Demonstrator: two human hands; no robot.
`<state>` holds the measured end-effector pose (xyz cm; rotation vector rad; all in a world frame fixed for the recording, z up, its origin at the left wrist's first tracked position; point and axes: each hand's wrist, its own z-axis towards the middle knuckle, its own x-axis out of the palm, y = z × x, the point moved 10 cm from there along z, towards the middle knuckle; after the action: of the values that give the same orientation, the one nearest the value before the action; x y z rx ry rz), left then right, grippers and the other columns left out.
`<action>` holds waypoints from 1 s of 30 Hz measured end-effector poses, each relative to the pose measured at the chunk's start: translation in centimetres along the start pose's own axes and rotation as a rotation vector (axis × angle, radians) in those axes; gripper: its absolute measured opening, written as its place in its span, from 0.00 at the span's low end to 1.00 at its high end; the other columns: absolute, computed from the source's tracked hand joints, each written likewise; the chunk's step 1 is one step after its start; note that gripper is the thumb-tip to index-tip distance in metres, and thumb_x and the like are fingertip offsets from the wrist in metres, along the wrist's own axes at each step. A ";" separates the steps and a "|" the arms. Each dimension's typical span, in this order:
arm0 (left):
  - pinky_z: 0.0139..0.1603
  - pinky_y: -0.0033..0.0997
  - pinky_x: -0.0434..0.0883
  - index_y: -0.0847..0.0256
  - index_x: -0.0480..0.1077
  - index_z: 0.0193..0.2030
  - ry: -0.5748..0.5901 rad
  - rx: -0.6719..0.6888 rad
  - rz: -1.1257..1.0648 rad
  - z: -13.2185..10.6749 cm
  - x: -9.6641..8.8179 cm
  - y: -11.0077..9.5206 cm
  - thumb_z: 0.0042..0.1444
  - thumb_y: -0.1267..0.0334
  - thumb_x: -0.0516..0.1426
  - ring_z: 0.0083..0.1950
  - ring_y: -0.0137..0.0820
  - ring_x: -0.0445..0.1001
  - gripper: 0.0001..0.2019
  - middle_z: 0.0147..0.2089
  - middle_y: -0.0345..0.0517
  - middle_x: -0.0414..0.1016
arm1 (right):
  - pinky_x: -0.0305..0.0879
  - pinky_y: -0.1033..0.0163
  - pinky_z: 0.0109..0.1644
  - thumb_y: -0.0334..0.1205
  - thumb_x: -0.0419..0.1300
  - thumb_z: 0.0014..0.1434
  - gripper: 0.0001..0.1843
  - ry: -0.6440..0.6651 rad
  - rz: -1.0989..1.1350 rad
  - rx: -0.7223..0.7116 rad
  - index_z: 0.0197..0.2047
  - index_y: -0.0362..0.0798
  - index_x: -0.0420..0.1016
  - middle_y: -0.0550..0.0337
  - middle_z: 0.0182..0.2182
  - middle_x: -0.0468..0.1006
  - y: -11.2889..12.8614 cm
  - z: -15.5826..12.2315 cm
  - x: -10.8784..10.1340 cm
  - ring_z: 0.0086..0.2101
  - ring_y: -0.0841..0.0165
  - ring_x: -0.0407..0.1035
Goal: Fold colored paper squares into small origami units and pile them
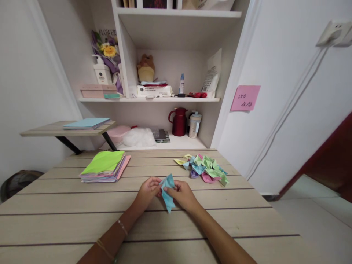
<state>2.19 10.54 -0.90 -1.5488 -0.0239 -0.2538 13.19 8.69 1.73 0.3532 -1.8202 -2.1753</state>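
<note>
A partly folded light blue paper piece (167, 192) is held just above the wooden table (68, 216) near its middle. My left hand (149, 191) pinches its left side and my right hand (182, 194) grips its right side, fingers closed on the paper. Beyond my right hand lies a pile of finished folded paper shapes (205, 168) in blue, green, pink and yellow. A stack of flat coloured paper sheets (106, 167), green on top, rests to the far left of my hands.
White shelves (150, 99) stand behind the table with a red jug (179, 121), a white cup, bottles and boxes. A small side shelf (55, 130) at the left carries blue sheets. A pink note (245, 97) sticks on the right wall.
</note>
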 end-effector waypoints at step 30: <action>0.29 0.27 0.67 0.68 0.73 0.35 0.075 -0.219 -0.009 -1.3 0.7 1.0 0.39 0.54 0.62 0.26 0.29 0.72 0.19 0.27 0.47 0.76 | 0.62 0.59 0.44 0.23 0.51 0.45 0.29 -0.028 -0.530 -0.301 0.49 0.55 0.71 0.56 0.41 0.75 3.6 -1.1 -0.3 0.40 0.62 0.68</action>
<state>2.89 9.12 -1.82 -1.7559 0.0578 -0.3299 14.07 7.19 5.07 0.8123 -1.4949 -2.7654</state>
